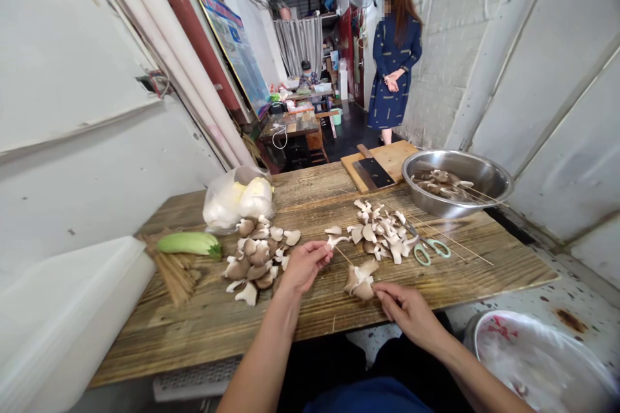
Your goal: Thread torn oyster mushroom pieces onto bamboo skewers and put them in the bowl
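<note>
Pinched in the fingers of my left hand point(309, 264) is a pale oyster mushroom piece point(338, 240), at the upper end of a thin wooden skewer point(345, 255). Lower on that skewer sits a cluster of threaded oyster mushrooms point(361, 280). My right hand point(407, 309) is closed at the cluster's lower right side, gripping the skewer's end there; its fingers partly hide the grip. A pile of loose mushrooms point(256, 258) lies left of my left hand. Another mushroom pile point(380, 232) is beyond the cluster, beside scissors with pale green handles point(431, 251).
A steel bowl point(455, 209) of skewered mushrooms stands at the right. Behind are a cutting board point(400, 158) and cleaver point(372, 174). Leftward lie a plastic bag point(220, 203), a green gourd point(188, 243), skewers point(177, 277) and a white container point(72, 316). A person point(397, 70) stands beyond the table.
</note>
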Tool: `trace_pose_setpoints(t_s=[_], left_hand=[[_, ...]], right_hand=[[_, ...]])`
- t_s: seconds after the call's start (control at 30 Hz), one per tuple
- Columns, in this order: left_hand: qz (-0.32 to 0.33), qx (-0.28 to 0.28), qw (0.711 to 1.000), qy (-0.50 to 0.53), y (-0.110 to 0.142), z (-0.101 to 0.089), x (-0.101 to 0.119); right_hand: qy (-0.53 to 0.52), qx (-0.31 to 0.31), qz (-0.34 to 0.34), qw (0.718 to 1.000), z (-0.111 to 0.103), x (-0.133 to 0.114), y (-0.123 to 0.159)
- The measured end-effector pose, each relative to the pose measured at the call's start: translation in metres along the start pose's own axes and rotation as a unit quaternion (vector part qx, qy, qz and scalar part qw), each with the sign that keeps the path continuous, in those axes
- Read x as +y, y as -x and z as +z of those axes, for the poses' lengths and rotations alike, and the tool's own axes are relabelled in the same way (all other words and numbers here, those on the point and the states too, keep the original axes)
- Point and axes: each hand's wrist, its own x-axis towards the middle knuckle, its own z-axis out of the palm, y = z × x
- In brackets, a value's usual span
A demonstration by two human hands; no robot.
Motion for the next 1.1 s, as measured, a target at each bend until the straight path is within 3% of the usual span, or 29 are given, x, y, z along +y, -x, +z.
trace_pose_setpoints(t_s=[0.4, 0.57, 0.9, 1.1], left_hand=[[0.054, 0.009, 0.997, -0.049, 0.008, 0.006, 0.001], [0.06, -0.014, 0.997, -0.051, 0.01, 0.006, -0.002], [0.039, 0.001, 0.995, 0.091, 0.012, 0.012, -0.007], [0.042, 0.004, 0.997, 0.059, 0.017, 0.014, -0.004]], right_hand=[[0.028, -0.007, -0.01, 1.0, -0.003, -0.008, -0.002], [0.037, -0.009, -0.016, 0.999, -0.003, -0.011, -0.002], [0.04, 0.001, -0.036, 0.999, -0.002, -0.015, -0.004], [0.028, 0.004, -0.05, 0.998, 0.0, -0.023, -0.003]])
